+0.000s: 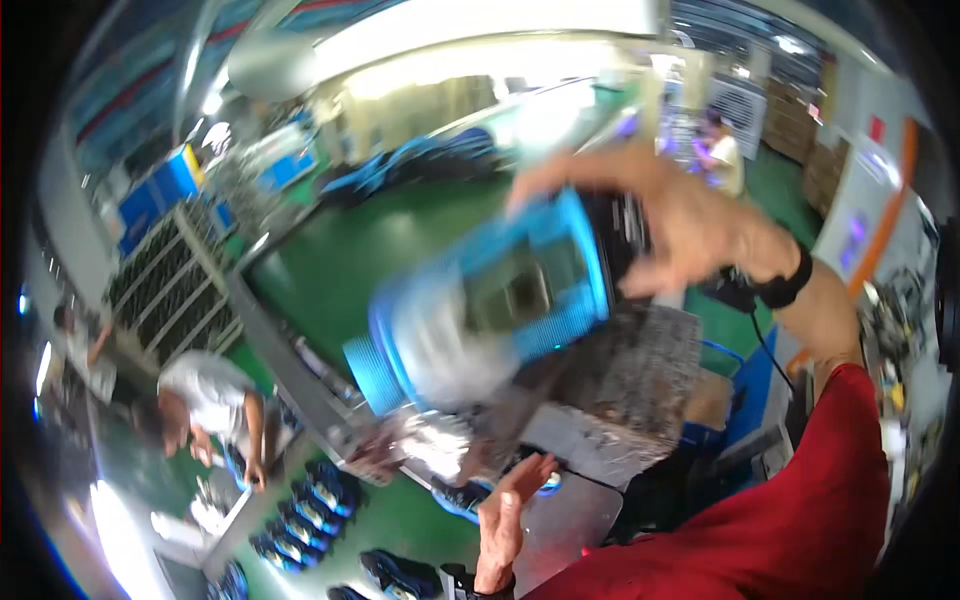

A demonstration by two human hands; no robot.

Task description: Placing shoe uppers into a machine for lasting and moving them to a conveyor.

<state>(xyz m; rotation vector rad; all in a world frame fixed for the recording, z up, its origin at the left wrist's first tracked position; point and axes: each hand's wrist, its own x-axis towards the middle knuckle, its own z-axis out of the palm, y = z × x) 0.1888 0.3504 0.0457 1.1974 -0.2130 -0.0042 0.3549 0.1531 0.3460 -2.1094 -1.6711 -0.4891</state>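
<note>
My right hand (690, 215), with a black wristband, is closed round the dark end of a blue and black shoe (560, 335). The shoe is close before me and smeared by motion. A ribbed blue edge and a pale, greyish face turn toward me; a dark patch shows in that face. Below it, my left hand (505, 525) is apart from the shoe, its fingers stretched out and holding nothing. Nearest to that hand is a foil-covered surface (640, 385), wrinkled and brown-silver, partly hidden behind the shoe.
Rows of black and blue shoes (305, 515) stand at lower left. A person in a pale shirt (210, 390) bends over something there. A long green table (390, 235) with a grey frame extends behind the shoe. A slatted rack (175, 285) is at left, another person (720, 155) far right.
</note>
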